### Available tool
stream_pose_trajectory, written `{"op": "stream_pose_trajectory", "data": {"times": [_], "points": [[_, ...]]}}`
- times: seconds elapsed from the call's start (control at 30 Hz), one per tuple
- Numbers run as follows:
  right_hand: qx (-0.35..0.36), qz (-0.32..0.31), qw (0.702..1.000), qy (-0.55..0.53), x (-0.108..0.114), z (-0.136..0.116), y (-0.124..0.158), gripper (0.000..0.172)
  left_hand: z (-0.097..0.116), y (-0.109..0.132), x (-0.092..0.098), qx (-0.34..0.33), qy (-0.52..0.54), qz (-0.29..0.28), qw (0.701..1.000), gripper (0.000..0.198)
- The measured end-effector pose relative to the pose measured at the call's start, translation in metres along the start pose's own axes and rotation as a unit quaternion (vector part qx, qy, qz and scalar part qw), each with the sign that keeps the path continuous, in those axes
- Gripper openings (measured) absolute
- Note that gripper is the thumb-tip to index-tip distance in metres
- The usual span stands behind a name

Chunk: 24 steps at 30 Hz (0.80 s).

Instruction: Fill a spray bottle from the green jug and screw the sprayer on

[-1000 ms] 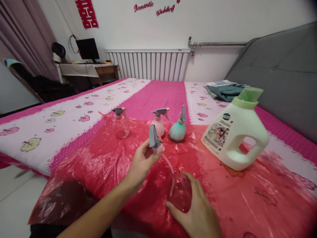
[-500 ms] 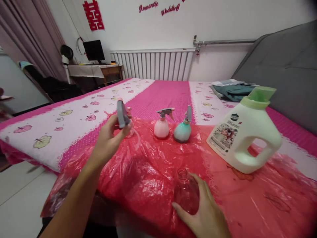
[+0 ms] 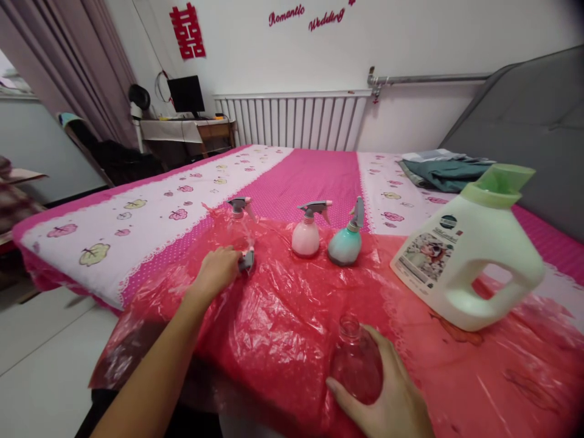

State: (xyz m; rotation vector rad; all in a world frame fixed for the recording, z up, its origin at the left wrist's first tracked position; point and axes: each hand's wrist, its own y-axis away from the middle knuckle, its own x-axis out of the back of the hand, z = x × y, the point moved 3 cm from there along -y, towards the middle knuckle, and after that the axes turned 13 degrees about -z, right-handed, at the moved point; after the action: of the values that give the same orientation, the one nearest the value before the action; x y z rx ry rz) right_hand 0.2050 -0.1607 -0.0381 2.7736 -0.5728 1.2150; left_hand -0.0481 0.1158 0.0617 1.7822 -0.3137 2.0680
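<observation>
My left hand (image 3: 221,269) is closed on a grey trigger spray head (image 3: 247,261), low at the red plastic sheet (image 3: 274,328). Just behind it stands a clear spray bottle (image 3: 236,228) with a grey and pink trigger top. My right hand (image 3: 387,389) curls around a transparent, open-necked bottle (image 3: 356,365) standing upright on the sheet. Farther back are a pink spray bottle (image 3: 305,237) and a teal spray bottle (image 3: 345,246), both with whitish contents and their sprayers on. At the right is a large pale green detergent jug (image 3: 469,261) with a green cap.
The red sheet covers the near part of a bed (image 3: 319,170) with a pink patterned cover. Folded clothes (image 3: 447,170) lie at the back right beside a grey headboard (image 3: 533,115). A radiator (image 3: 292,121) and a desk with a monitor (image 3: 186,94) are beyond.
My left hand has lowered the spray head from the air down to the sheet, in front of the clear spray bottle. My right hand stays around the open bottle. The view has shifted slightly left.
</observation>
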Motion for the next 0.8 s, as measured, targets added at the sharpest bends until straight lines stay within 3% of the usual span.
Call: {"op": "stream_pose_trajectory", "data": {"times": [0.13, 0.23, 0.33, 0.43, 0.57, 0.67, 0.8], "points": [[-0.017, 0.063, 0.995, -0.077, 0.009, -0.016, 0.007, 0.072, -0.007, 0.000, 0.006, -0.024, 0.036, -0.013, 0.999, 0.008], [-0.032, 0.077, 0.988, -0.128, 0.017, -0.018, 0.005, 0.075, 0.008, 0.010, 0.021, -0.071, 0.074, 0.000, 0.995, 0.019], [-0.037, 0.063, 0.978, -0.195, 0.018, -0.014, -0.001, 0.083, 0.053, 0.030, 0.023, -0.177, 0.146, -0.023, 0.973, 0.031], [-0.015, 0.031, 0.964, -0.263, 0.013, -0.009, -0.006, 0.094, 0.108, 0.061, 0.009, -0.310, 0.309, -0.074, 0.896, 0.029], [0.005, 0.013, 0.942, -0.335, 0.006, -0.015, -0.004, 0.098, 0.149, 0.089, -0.005, -0.360, 0.394, -0.010, 0.846, 0.016], [-0.017, 0.027, 0.958, -0.284, 0.008, -0.029, 0.001, 0.091, 0.154, 0.094, -0.004, -0.363, 0.411, 0.053, 0.835, 0.007], [-0.020, 0.093, 0.986, -0.141, 0.019, -0.048, 0.005, 0.077, 0.157, 0.096, 0.001, -0.381, 0.374, 0.070, 0.843, 0.008]]}}
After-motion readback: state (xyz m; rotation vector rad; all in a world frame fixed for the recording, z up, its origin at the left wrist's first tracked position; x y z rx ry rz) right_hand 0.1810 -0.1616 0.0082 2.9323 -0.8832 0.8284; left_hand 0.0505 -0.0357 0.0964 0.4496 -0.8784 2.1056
